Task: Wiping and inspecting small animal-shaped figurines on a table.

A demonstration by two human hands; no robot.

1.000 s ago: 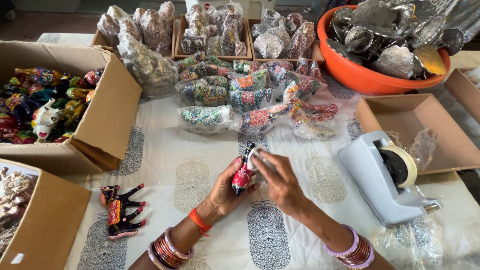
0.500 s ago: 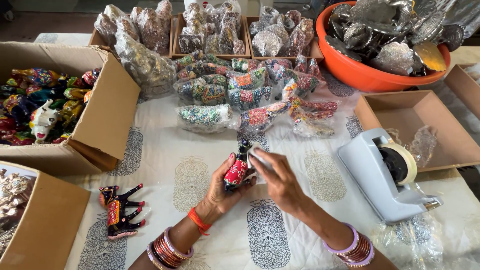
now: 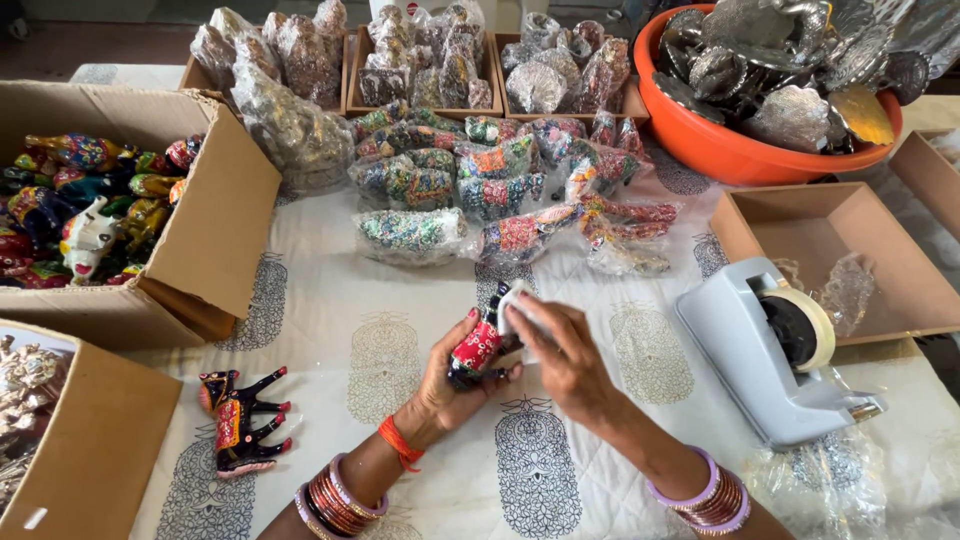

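My left hand holds a small red and black painted animal figurine above the printed white tablecloth. My right hand presses a small white piece, cloth or paper, against the figurine's upper end. Both hands meet at the middle of the table, close to me. Another painted figurine, black with red and yellow, lies on its side to the left of my left forearm.
A grey tape dispenser stands at the right. Wrapped figurines in clear bags lie beyond my hands. An open carton of painted figurines sits left, an orange bowl of silver pieces far right, a shallow box beside it.
Both hands have shifted slightly toward me with the figurine. My right hand has moved the white piece along the figurine's top.
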